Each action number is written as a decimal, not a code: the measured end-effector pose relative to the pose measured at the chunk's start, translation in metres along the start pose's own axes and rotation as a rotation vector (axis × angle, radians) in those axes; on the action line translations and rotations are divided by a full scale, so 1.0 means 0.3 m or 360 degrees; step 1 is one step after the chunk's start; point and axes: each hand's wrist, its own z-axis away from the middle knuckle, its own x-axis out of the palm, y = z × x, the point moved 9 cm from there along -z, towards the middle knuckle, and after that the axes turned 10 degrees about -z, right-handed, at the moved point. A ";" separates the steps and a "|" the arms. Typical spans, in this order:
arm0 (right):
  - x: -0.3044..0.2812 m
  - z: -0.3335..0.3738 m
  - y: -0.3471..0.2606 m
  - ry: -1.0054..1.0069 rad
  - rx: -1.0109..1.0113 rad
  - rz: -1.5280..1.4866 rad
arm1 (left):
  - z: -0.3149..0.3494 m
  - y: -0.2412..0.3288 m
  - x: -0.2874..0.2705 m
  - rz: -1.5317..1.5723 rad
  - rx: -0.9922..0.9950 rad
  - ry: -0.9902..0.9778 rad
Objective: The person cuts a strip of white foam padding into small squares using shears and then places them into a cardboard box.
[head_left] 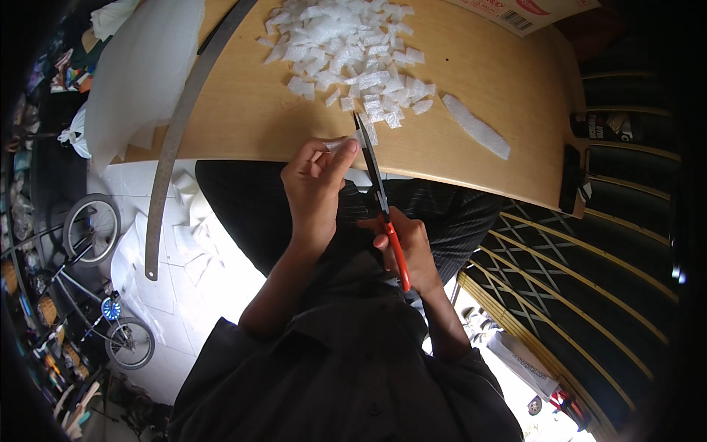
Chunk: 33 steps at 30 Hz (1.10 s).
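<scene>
Looks like a small shop or home workroom, can't tell which. Going by: folding metal gate (549,255) on the right, tiled floor (168,295), bicycle (110,308) on the left beside piled-up clutter (46,309), wooden table (508,81) with metal ruler (171,147) and cardboard box (541,16).

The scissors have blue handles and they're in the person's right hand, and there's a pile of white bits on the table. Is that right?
Almost! The handles are red, not blue; the head view shows it. The scissors are in the right hand, and a pile of white bits is on the table.
</scene>
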 end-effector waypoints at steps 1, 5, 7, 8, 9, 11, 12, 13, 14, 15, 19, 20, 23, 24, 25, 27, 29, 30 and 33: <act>-0.007 -0.002 -0.003 0.0038 -0.0009 0.0017 | -0.002 0.000 -0.003 0.0003 0.0010 -0.0015; -0.027 0.002 0.050 0.0016 0.0137 0.0192 | -0.004 0.004 -0.001 -0.0016 0.0020 -0.0018; -0.026 -0.001 0.036 0.0068 -0.0009 0.0007 | -0.001 0.000 -0.003 -0.0086 -0.0012 0.0022; -0.027 -0.003 0.026 0.0088 -0.0083 -0.0087 | 0.001 -0.001 -0.005 -0.0123 -0.0027 0.0047; -0.016 -0.004 0.031 -0.0008 -0.0070 -0.0069 | 0.001 0.004 -0.006 -0.0061 -0.0030 0.0071; -0.004 0.002 0.039 -0.0192 -0.0041 -0.0032 | 0.000 0.016 -0.006 0.0065 -0.0038 0.0110; 0.000 0.005 0.045 -0.0185 -0.0110 -0.0035 | -0.003 0.011 -0.006 0.0061 -0.0039 0.0090; 0.010 0.012 0.069 -0.0177 -0.0179 -0.0039 | -0.007 -0.001 -0.013 0.0056 -0.0039 0.0071; 0.015 0.014 0.077 -0.0193 -0.0180 -0.0049 | -0.010 -0.011 -0.015 0.0050 -0.0037 0.0055; 0.021 0.016 0.077 -0.0206 -0.0180 -0.0059 | -0.011 -0.011 -0.016 0.0034 -0.0025 0.0065; 0.032 0.017 0.061 -0.0289 0.0024 -0.0007 | -0.008 -0.003 -0.014 -0.0055 -0.0040 0.0081; 0.034 0.017 0.064 -0.0291 0.0058 0.0035 | -0.005 -0.004 -0.009 -0.0080 -0.0063 0.0072; 0.026 0.015 0.050 -0.0253 -0.0008 0.0035 | -0.001 -0.003 -0.003 -0.0276 0.0025 0.0034; 0.023 0.013 0.044 -0.0252 -0.0028 0.0037 | 0.001 0.003 -0.003 -0.0346 0.0085 0.0030; 0.016 0.008 0.031 -0.0261 -0.0042 0.0044 | 0.003 0.009 -0.002 -0.0416 0.0144 0.0026; 0.004 0.000 0.019 -0.0276 -0.0079 0.0046 | 0.005 0.032 0.000 -0.0589 0.0284 0.0034; -0.005 -0.007 0.013 -0.0293 -0.0126 0.0041 | 0.007 0.062 0.005 -0.0793 0.0447 0.0064; -0.014 -0.009 0.001 -0.0249 -0.0187 0.0021 | 0.007 0.067 0.007 -0.0835 0.0466 0.0067; -0.035 -0.012 -0.007 -0.0147 -0.0233 0.0018 | 0.008 0.085 0.007 -0.0932 0.0518 0.0080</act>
